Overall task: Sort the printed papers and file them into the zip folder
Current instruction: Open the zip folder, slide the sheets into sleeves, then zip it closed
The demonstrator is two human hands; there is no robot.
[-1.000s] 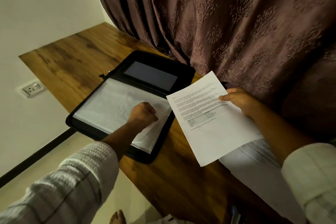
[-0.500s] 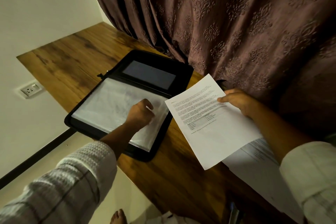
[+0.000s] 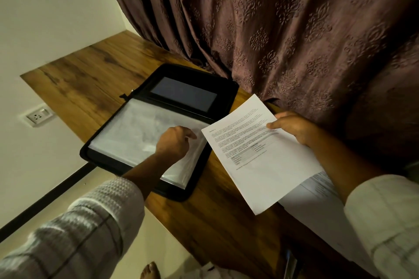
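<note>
A black zip folder (image 3: pixel 226 88) lies open on the wooden desk (image 3: pixel 90 79), its clear plastic sleeves (image 3: pixel 136 129) facing up. My left hand (image 3: pixel 173 142) rests on the sleeves near their right edge, fingers curled and pinching the top sleeve. My right hand (image 3: pixel 292 127) holds a printed paper (image 3: pixel 260 165) by its far right edge, lifted just right of the folder. More printed papers (image 3: pixel 317 206) lie on the desk under that sheet and under my right forearm.
A heavy brown curtain (image 3: pixel 272 29) hangs along the back of the desk, touching the folder's far corner. A wall socket (image 3: pixel 37 116) sits below the desk's left end. The desk's front edge runs diagonally; a bare foot (image 3: pixel 150 270) shows below it.
My left hand has loosened from a fist and its fingers now reach toward the sleeve's right edge. The paper in my right hand stays in nearly the same place.
</note>
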